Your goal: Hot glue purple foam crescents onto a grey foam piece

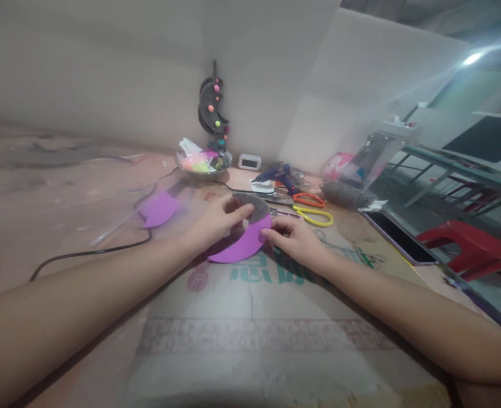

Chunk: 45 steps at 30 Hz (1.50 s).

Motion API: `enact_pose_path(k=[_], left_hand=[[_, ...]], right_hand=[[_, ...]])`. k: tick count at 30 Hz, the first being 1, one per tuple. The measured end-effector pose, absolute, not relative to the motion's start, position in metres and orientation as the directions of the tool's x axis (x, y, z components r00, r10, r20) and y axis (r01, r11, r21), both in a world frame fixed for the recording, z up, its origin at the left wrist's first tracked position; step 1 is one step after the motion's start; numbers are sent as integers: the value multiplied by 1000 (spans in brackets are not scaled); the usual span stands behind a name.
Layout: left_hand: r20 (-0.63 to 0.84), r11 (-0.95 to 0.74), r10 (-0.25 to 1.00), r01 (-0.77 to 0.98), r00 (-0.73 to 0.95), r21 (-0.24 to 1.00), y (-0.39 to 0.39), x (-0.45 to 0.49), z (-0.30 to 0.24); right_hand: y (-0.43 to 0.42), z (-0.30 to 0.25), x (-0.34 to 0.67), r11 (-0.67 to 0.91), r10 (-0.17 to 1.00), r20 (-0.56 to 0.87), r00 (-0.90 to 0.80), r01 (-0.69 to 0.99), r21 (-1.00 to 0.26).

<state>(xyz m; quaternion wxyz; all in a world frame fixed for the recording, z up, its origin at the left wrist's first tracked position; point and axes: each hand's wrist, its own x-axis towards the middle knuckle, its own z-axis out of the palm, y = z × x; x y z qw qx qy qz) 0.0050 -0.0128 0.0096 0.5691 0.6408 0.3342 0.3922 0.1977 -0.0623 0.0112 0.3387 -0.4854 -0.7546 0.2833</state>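
My left hand (229,214) grips a dark grey crescent-shaped piece (257,205), thumb on top. Against its near side lies a curved purple paper (244,242), its lower edge reaching down and left. The right edge of that paper is pinched by my right hand (291,235), between thumb and fingers. Both hands are just above a printed cardboard sheet (250,334). Behind my right hand lie scissors with a yellow handle (318,216) and scissors with an orange handle (309,199). Left of my left hand is another purple paper piece (161,209).
A blue glue gun (278,174) lies behind the scissors. At the back stand a metal bowl (203,173) of coloured scraps, a small digital clock (249,162) and a crescent decoration with coloured balls (212,107). Grey yarn (346,194) and a phone (399,237) lie right; a black cable (93,250) left.
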Motion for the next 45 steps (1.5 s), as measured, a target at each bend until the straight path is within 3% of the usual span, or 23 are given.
enact_pose_path(k=[3,6,9,14,18,21,26,32,36,40,42,45], left_hand=[[218,-206,909,-72,356,976,-10,7,7],[312,-312,942,-16,123,950,-5,5,3],[289,-300,940,32,180,954,-2,3,1],[286,-359,842,81,457,930,-7,5,-2],[230,-353,854,195,466,915,-11,7,0],[221,-336,859,181,462,924,-10,6,1],[231,-328,879,175,418,928,-7,5,0],[233,-292,908,126,350,948,-7,4,1],[222,-288,909,146,352,947,-8,4,2],[216,-273,913,125,346,954,-9,4,5],[211,-271,912,130,353,954,-10,4,6],[228,-306,897,158,379,939,-8,5,3]], right_hand=[[-63,11,198,340,940,308,-144,454,-824],[-63,15,201,386,888,458,43,474,-792],[-60,17,208,416,808,578,115,583,-698],[-53,12,219,426,771,631,-91,810,-404],[-51,7,219,482,707,626,-330,872,-85],[-50,6,218,524,671,597,-440,851,38],[-52,7,216,533,719,555,-419,844,-53],[-61,12,213,641,652,602,-461,759,-114],[-56,9,216,551,770,577,-272,739,-388],[-39,2,221,392,891,452,-39,568,-724],[-33,1,223,328,926,378,10,477,-815],[-33,4,223,292,937,348,38,464,-836]])
